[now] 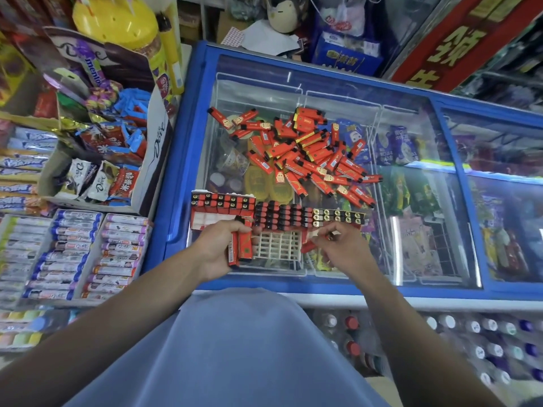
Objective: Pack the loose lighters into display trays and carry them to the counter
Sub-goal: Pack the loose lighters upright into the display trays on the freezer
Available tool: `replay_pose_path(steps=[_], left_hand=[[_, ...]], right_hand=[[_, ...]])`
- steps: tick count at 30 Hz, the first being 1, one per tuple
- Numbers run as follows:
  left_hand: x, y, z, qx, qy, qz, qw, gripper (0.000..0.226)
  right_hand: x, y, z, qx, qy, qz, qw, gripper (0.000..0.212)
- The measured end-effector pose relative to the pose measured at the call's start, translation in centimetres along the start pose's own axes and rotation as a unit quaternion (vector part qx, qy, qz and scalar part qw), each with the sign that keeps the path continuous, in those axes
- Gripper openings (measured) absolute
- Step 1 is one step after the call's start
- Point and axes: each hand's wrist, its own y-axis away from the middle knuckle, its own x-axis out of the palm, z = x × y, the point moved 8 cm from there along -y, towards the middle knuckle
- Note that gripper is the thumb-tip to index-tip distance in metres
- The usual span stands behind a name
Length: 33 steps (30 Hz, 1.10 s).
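Left hand: the left hand [219, 248] has its fingers curled round a small bundle of red lighters [241, 246].
Right hand: the right hand [340, 245] pinches one lighter [311, 245] by thumb and fingertips, near the white tray [277, 245].
Tray: near rows empty, far rows filled, on the freezer lid [411, 259].
Loose pile: heaped lighters [308, 154] lie farther back.
Risk: the bundle may slip, or the lighter may catch a divider.

Lighter pile [305, 151] blocks far glass; right open.
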Motion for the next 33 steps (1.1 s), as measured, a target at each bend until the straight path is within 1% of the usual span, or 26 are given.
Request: replay_pose_path(steps=[4,6,11,15,17,19,24,28,29,31,32,33], left_hand=[[1.5,0.3,0.2,0.001,-0.064,0.030,0.997,0.024],[2.1,0.3,0.3,0.005,-0.077,0.044,0.996,0.024],[2.7,0.2,0.4,0.023,-0.082,0.056,0.995,0.029],[3.0,0.5,0.5,0.032,-0.069,0.059,0.995,0.029],[3.0,0.6,0.4,0.037,-0.061,0.056,0.996,0.030],[2.8,0.8,0.3,0.041,-0.056,0.048,0.996,0.031],[2.7,0.9,0.4,0.052,-0.065,0.030,0.996,0.035],[2.8,0.9,0.5,0.050,-0.075,0.030,0.995,0.033],[2.8,0.8,0.5,0.049,-0.074,0.032,0.995,0.032],[2.9,1.0,0.5,0.051,-0.079,0.036,0.995,0.026],[3.0,1.2,0.4,0.050,-0.082,0.039,0.995,0.024],[2.9,1.2,0.4,0.050,-0.086,0.042,0.994,0.025]], right_hand=[[-3.3,-0.3,-3.7,0.036,-0.040,-0.067,0.996,0.011],[-4.3,-0.5,-4.7,0.045,-0.076,-0.089,0.992,0.014],[-3.0,-1.2,-4.4,0.039,-0.204,-0.061,0.976,0.010],[-0.8,-1.7,-4.2,0.066,-0.284,-0.034,0.956,0.017],[0.0,-1.7,-4.2,0.079,-0.305,-0.017,0.949,0.020],[0.1,-1.8,-4.4,0.078,-0.308,-0.025,0.948,0.021],[-1.2,-2.0,-5.8,0.105,-0.283,-0.113,0.947,0.017],[-1.0,-2.4,-5.3,0.108,-0.242,-0.111,0.958,0.027],[-0.9,-2.3,-5.2,0.108,-0.227,-0.120,0.960,0.028],[-1.3,-1.9,-4.5,0.085,-0.203,-0.164,0.962,0.028],[-1.5,-1.5,-3.8,0.058,-0.195,-0.184,0.962,0.028],[-1.6,-1.0,-2.9,0.028,-0.185,-0.187,0.964,0.027]])
